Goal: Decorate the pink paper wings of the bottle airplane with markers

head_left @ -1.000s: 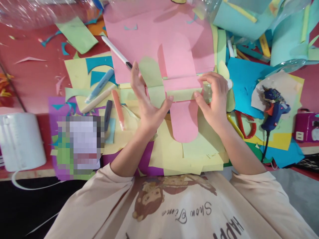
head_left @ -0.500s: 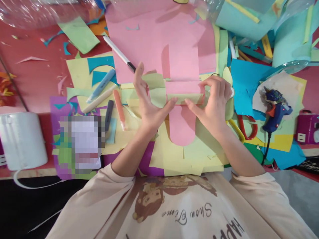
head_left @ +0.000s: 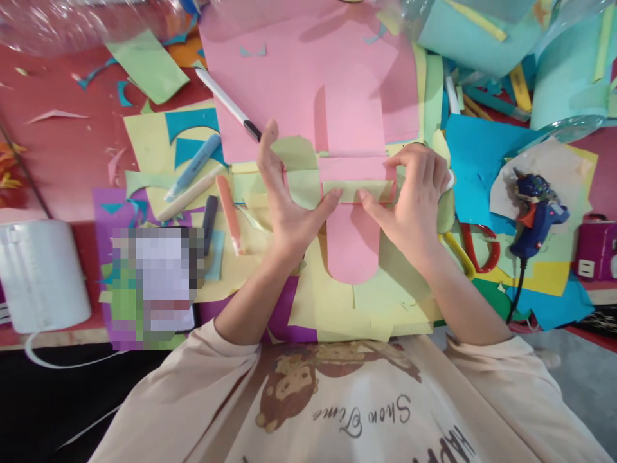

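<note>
A folded pink paper band (head_left: 354,168) lies across a long pink paper strip (head_left: 353,247) with a rounded near end. A narrow pale yellow-green paper strip (head_left: 369,191) runs along the band's near edge. My left hand (head_left: 289,206) presses its thumb on the left part of this strip; its index finger is spread up and away, beside a pale green paper piece (head_left: 301,179). My right hand (head_left: 414,199) grips the band's right end between thumb and curled index finger. The other right fingers are bent, partly hidden. A white pen (head_left: 226,103) lies beyond my left fingers.
Markers (head_left: 197,166) and paper scraps lie left, near a phone (head_left: 164,276) and a white box-like device (head_left: 43,276). At right are red-handled scissors (head_left: 491,254), a blue glue gun (head_left: 535,225) with its cord, and a light-blue cylinder (head_left: 566,83). Pink sheets (head_left: 279,83) cover the back.
The view has shifted very slightly. Both hands keep nearly the same position on the pink paper band and yellow-green strip.
</note>
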The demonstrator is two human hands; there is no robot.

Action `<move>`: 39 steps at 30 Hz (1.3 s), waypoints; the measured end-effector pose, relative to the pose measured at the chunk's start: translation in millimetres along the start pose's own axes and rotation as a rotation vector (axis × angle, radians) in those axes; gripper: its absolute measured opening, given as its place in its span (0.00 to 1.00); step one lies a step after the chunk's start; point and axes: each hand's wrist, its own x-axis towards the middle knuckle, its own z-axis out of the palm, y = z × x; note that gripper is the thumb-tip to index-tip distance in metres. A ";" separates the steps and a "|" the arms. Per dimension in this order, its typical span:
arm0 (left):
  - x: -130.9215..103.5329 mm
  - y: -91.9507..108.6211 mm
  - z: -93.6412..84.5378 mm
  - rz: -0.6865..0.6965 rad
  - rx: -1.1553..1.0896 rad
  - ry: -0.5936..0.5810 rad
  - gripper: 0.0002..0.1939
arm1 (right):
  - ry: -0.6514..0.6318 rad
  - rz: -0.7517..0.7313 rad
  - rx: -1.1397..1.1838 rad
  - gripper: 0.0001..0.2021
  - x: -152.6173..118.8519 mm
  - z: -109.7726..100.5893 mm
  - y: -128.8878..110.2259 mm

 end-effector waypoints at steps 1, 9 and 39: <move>0.2 -0.3 0.0 -0.006 -0.008 -0.004 0.48 | -0.006 -0.003 0.007 0.24 0.1 -0.8 0.7; -0.1 3.1 1.8 -0.002 0.009 0.007 0.47 | -0.046 -0.045 0.068 0.12 -0.5 -11.8 7.6; -2.4 8.2 4.2 0.049 -0.004 0.006 0.47 | -0.001 -0.007 0.083 0.15 -5.9 -7.7 -0.5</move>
